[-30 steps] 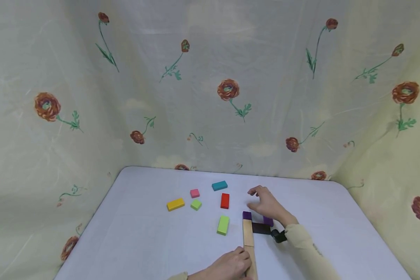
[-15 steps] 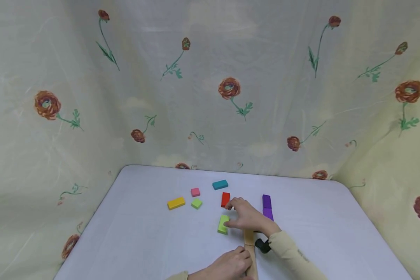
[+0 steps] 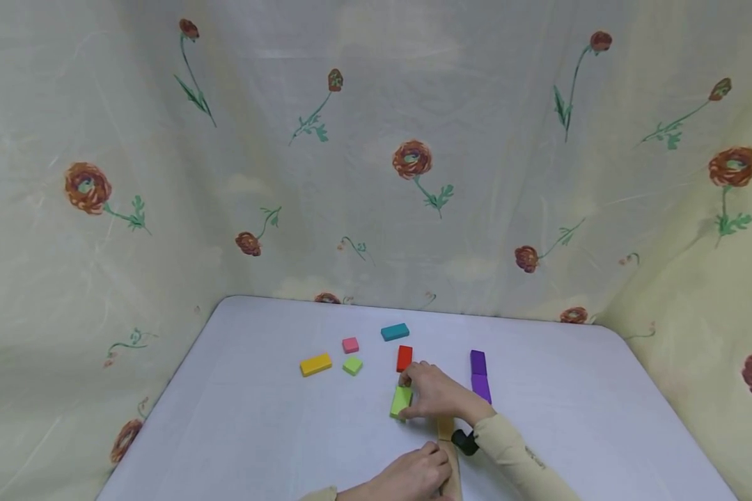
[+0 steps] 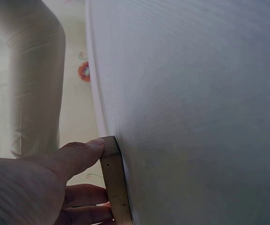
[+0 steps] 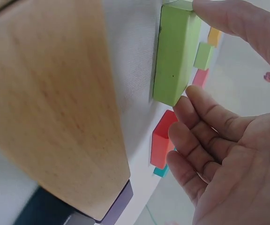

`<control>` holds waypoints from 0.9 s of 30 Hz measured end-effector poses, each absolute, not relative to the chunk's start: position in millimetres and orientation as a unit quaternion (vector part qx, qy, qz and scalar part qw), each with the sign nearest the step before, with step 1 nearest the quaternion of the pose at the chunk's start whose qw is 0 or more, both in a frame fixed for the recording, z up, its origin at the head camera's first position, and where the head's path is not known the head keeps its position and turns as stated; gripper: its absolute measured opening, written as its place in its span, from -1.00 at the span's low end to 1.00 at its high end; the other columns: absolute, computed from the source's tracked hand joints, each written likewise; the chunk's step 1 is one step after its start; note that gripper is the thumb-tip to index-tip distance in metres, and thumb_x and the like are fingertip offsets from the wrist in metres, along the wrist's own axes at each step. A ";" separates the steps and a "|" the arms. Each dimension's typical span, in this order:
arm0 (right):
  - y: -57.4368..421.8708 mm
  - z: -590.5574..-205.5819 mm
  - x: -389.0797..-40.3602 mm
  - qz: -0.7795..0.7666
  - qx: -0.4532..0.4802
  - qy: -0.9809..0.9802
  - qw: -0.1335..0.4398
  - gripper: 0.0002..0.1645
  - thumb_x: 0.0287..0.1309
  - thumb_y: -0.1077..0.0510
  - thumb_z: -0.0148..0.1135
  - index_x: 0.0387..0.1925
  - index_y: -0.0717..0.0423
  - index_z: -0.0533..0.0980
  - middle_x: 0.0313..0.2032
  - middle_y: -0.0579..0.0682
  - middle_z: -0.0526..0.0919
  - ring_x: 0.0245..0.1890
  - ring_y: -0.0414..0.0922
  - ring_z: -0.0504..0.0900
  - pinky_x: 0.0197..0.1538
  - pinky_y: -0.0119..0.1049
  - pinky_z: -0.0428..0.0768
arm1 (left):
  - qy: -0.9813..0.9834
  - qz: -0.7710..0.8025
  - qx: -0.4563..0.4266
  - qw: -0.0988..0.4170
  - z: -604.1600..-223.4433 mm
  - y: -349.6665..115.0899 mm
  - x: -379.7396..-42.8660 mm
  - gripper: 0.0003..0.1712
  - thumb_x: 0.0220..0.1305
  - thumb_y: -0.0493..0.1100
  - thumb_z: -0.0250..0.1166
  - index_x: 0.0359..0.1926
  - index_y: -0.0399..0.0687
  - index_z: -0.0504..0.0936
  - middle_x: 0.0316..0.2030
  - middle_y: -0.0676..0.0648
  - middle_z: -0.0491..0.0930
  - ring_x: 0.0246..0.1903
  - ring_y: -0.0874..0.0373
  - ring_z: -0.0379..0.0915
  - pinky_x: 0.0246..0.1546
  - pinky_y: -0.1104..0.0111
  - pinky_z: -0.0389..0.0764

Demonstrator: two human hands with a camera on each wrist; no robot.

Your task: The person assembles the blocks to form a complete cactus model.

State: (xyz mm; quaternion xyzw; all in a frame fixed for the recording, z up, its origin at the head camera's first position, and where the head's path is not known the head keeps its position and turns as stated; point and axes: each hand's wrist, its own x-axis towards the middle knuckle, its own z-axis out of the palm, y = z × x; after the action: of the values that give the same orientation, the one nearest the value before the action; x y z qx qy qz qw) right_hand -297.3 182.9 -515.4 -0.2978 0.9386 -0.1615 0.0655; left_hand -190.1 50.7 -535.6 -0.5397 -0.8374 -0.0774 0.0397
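My right hand (image 3: 437, 393) spans a light green block (image 3: 400, 402) lying on the table. Its thumb touches one end and its fingertips meet the other, as the right wrist view shows this green block (image 5: 175, 54) close up. My left hand (image 3: 407, 474) holds a plain wooden block (image 3: 452, 473) at the near end of a row; its thumb presses the block's end (image 4: 110, 146) in the left wrist view. Another wooden block (image 3: 445, 428) continues that row, partly under my right forearm. A dark block (image 5: 41, 208) beside the row shows in the right wrist view.
Beyond my right hand lie a red block (image 3: 404, 357) and a teal block (image 3: 395, 332). Farther left are a pink block (image 3: 350, 345), a small green block (image 3: 353, 365) and a yellow block (image 3: 316, 364). Two purple blocks (image 3: 479, 376) stand end to end on the right.
My right hand has moved left and nearer, from beside the purple blocks to the light green block, and its fingers have closed onto its ends. The left hand stays on the wooden block.
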 end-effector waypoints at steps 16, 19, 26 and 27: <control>183.3 -515.5 -298.7 -0.164 -0.283 0.942 0.069 -0.36 -0.14 -0.20 0.49 -0.04 0.00 0.54 -0.14 -0.15 0.58 -0.14 -0.20 0.42 0.03 -0.16 0.52 | -0.843 -0.080 -0.532 0.013 -534.9 51.2 -189.9 -0.64 0.32 0.14 0.20 -0.14 0.00 0.67 -0.14 0.11 0.63 -0.13 0.37 0.43 -0.07 0.61 0.44; 183.6 -515.6 -299.6 -0.167 -0.276 0.944 0.071 -0.36 -0.14 -0.20 0.49 -0.04 0.01 0.54 -0.14 -0.13 0.58 -0.15 -0.20 0.40 0.02 -0.16 0.51 | -0.843 -0.080 -0.532 0.008 -534.3 50.9 -189.4 -0.65 0.32 0.13 0.20 -0.14 0.00 0.67 -0.14 0.11 0.62 -0.13 0.37 0.42 -0.08 0.62 0.44; 187.6 -515.3 -305.3 -0.159 -0.258 0.951 0.060 -0.34 -0.16 -0.20 0.50 -0.05 0.06 0.55 -0.16 -0.10 0.57 -0.16 -0.17 0.39 0.04 -0.11 0.46 | -0.845 -0.083 -0.528 -0.012 -532.8 50.4 -189.8 -0.64 0.33 0.14 0.18 -0.13 0.00 0.66 -0.12 0.11 0.62 -0.10 0.36 0.44 -0.06 0.60 0.46; 188.6 -515.4 -306.5 -0.159 -0.254 0.952 0.058 -0.34 -0.16 -0.20 0.50 -0.05 0.06 0.56 -0.16 -0.09 0.57 -0.16 -0.16 0.39 0.04 -0.11 0.46 | -0.846 -0.085 -0.527 -0.015 -533.0 50.3 -189.8 -0.65 0.33 0.14 0.18 -0.13 0.01 0.67 -0.13 0.11 0.62 -0.10 0.36 0.44 -0.07 0.61 0.46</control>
State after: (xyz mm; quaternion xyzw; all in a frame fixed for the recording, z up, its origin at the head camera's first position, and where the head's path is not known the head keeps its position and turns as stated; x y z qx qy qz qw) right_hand -306.5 188.6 -515.4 -0.2541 0.9523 -0.1587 0.0584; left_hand -189.8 50.3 -533.0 -0.5266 -0.8457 -0.0854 -0.0148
